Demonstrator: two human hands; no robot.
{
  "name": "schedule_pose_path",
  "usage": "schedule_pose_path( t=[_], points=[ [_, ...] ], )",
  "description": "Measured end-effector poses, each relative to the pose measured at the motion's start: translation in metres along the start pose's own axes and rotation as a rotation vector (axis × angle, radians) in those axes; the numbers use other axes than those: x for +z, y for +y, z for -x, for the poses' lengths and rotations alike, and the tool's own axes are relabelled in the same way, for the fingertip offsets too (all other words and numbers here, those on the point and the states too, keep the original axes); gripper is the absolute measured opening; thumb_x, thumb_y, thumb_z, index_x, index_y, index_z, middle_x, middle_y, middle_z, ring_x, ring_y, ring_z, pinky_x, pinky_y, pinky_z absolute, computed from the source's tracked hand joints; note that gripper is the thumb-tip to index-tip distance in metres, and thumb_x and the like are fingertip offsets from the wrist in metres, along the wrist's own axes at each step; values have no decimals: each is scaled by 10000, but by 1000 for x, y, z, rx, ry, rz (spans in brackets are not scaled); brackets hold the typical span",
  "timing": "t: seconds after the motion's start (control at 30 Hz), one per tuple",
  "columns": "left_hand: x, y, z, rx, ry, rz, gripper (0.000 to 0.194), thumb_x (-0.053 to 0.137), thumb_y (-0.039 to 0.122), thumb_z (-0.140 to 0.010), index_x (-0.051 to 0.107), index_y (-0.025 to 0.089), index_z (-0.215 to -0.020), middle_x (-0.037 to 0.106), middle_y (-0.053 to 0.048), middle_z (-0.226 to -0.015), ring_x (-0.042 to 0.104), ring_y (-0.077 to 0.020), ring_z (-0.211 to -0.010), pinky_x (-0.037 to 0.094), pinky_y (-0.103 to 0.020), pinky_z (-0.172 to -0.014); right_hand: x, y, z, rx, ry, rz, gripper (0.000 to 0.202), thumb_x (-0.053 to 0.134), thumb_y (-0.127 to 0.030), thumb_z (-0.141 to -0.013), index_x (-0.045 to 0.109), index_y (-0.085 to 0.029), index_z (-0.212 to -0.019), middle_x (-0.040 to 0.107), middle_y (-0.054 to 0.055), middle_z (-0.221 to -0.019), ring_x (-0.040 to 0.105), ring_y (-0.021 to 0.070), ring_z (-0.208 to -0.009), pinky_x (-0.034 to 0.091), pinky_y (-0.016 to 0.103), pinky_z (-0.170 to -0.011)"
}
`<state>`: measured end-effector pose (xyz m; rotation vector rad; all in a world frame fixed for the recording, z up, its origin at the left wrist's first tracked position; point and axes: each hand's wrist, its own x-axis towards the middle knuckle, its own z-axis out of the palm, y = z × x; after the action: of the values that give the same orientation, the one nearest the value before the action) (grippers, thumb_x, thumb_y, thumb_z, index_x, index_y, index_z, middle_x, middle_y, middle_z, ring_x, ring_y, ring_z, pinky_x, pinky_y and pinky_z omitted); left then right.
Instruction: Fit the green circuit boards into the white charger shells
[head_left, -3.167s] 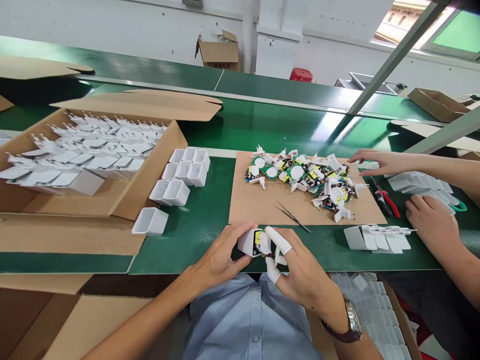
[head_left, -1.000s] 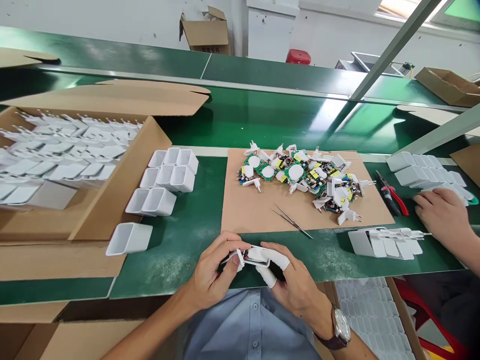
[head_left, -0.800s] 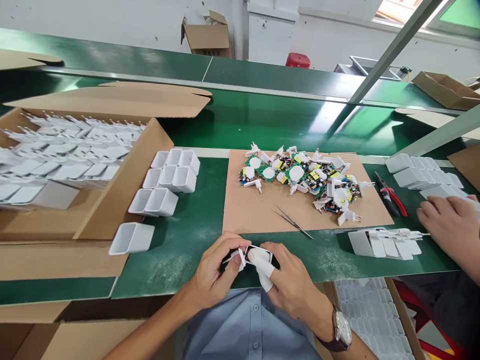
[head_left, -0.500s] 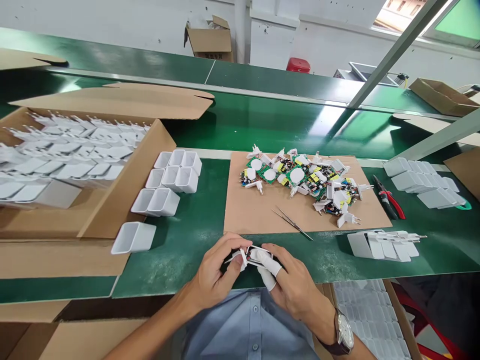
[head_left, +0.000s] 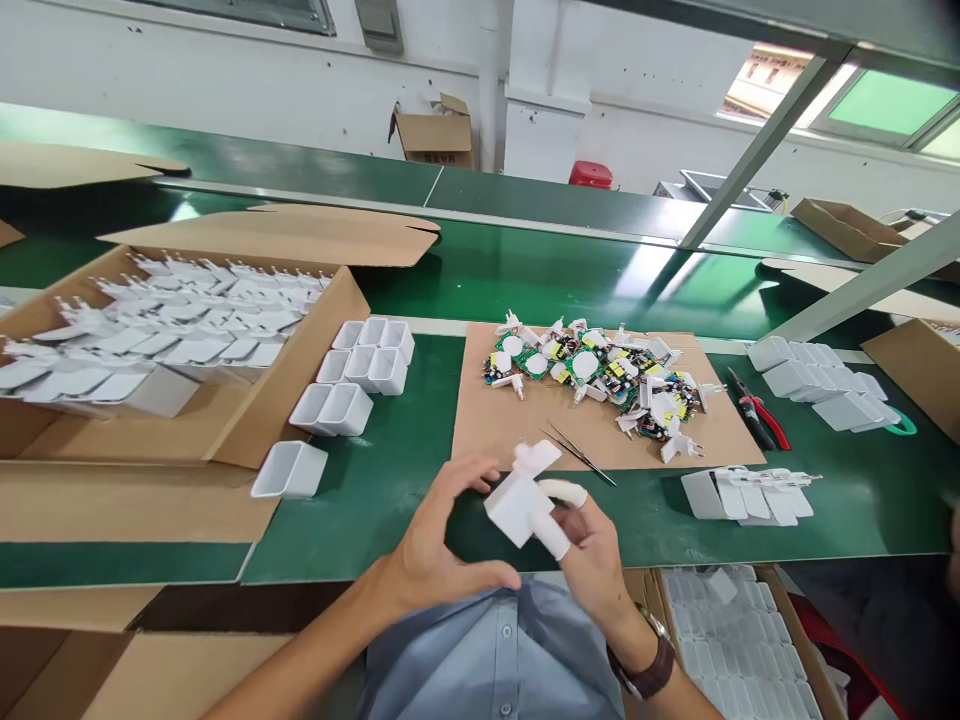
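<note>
My right hand, with white covers on two fingertips, pinches a white charger case tilted in the air over the table's front edge. A white plug piece sticks up from its far end. To its left is my left hand, fingers and thumb spread wide and nothing between them. Tweezers lie just beyond, partly on a cardboard sheet. On that sheet is a heap of circuit boards with white plug parts.
White open-topped cases stand in a group at left, beside a carton of white plug units. At right are red-handled pliers, a row of white charger units and more white cases. A slanted metal post rises behind.
My left hand has let go and opened. The case has turned over in my right hand, showing a closed white outside where the open inside showed before. The camera view has tilted up.
</note>
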<state>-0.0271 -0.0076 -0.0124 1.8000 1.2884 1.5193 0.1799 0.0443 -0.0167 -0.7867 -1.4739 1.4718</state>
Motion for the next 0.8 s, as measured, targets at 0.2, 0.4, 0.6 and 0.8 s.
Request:
schedule_pose_path(
  t=[0.2,0.4,0.6,0.8],
  points=[
    [14,29,-7,135,27,-205,694,760,148,-918,495,201,-1558,641,-171,-1363,697,-281,-1236,628,-394,-1041,15,-10,2,490,15,-587,365,834,-496,-905,768,-234,-1150,829,65,-1017,786,211,-751,690,327,-646],
    [15,39,-12,162,59,-246,685,760,160,-899,517,215,-1538,670,-158,-1272,739,-283,-1143,666,-383,-950,19,-12,6,512,59,-618,362,860,-491,-867,791,-216,-1093,832,68,-1011,774,202,-740,701,327,-690],
    [16,39,-11,182,63,-231,652,751,154,-900,528,204,-1511,658,-150,-1249,727,-267,-1144,656,-365,-960,15,-6,10,441,-29,-519,338,743,-519,-964,771,-234,-1143,820,81,-1061,789,224,-778,709,370,-720],
    [8,28,-6,151,-15,-245,695,887,392,-897,533,220,-1470,665,-168,-1327,701,-312,-1211,630,-456,-1032,-4,-9,8,-106,95,115,196,745,-294,-989,750,-261,-1182,784,88,-1177,780,235,-1019,698,395,-877]
  ],
)
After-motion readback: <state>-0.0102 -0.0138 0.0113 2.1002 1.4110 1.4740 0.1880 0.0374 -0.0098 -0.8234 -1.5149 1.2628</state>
